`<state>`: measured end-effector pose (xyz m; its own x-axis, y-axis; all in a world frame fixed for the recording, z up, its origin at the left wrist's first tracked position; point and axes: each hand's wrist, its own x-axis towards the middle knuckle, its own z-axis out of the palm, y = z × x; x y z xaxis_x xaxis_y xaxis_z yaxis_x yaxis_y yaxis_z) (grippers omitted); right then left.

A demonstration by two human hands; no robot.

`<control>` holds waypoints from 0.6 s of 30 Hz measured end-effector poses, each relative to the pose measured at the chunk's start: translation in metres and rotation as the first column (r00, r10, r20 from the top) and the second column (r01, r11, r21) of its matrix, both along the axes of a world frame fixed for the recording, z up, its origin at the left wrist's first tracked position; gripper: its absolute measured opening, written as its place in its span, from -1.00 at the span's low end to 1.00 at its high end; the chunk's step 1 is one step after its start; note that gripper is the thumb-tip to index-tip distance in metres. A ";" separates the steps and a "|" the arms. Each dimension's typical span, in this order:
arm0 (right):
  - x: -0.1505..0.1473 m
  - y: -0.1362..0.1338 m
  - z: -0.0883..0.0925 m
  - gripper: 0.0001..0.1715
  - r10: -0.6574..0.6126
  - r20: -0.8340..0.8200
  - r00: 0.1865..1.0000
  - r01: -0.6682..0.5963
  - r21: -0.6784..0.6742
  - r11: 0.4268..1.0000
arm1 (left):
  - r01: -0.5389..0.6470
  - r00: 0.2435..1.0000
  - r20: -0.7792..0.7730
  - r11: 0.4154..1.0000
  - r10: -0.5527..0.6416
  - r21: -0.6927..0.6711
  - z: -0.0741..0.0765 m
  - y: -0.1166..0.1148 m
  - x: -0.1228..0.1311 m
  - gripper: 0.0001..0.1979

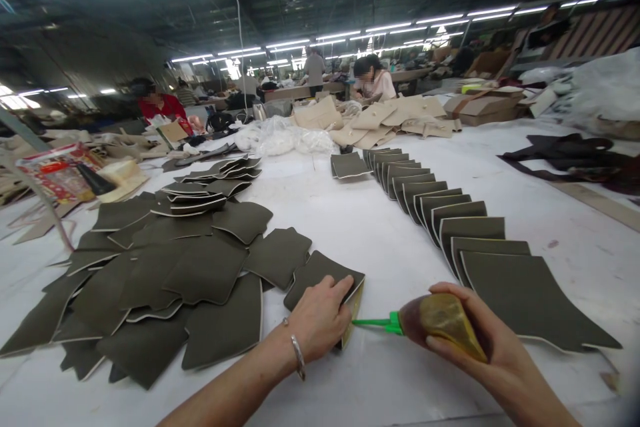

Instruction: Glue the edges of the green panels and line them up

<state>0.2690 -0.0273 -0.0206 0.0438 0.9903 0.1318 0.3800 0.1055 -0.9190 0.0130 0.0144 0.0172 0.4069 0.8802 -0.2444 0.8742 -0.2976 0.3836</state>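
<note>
My left hand (pixel 320 317) is closed on the edge of a dark olive leather piece (pixel 320 271) lying on the white table (pixel 370 227), its near edge lifted. A bracelet circles that wrist. My right hand (pixel 480 343) grips a yellow-brown squeeze bottle (pixel 440 320). Its green nozzle (pixel 375 323) points left and touches the lifted edge of the piece. A row of overlapping dark pieces (pixel 450 220) stretches away just beyond my right hand. A loose heap of the same pieces (pixel 170 267) lies to the left.
Beige cut pieces (pixel 385 117) and clear plastic bags (pixel 280 137) lie at the far end of the table. Dark material (pixel 570 153) sits at the right. A red packet (pixel 55 170) rests at the left. Other people work at benches behind.
</note>
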 end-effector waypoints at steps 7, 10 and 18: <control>0.004 0.004 0.001 -0.40 -0.031 0.025 0.999 0.030 0.043 0.999 | 0.001 1.000 0.005 1.000 -0.001 -0.013 0.001 0.000 -0.001 -0.46; 0.005 0.003 0.000 -0.41 -0.008 0.056 0.998 0.006 0.040 0.999 | 0.002 1.000 0.013 1.000 -0.002 -0.008 0.001 0.000 -0.001 -0.45; 0.006 0.004 -0.001 -0.41 0.000 0.036 0.999 0.000 0.024 1.000 | 0.014 1.000 0.007 1.000 -0.014 -0.012 0.002 0.001 0.000 -0.45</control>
<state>0.2752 -0.0233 -0.0221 0.0386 0.9868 0.1570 0.4127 0.1273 -0.9019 0.0126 0.0156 0.0190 0.4206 0.8715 -0.2521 0.8673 -0.3048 0.3935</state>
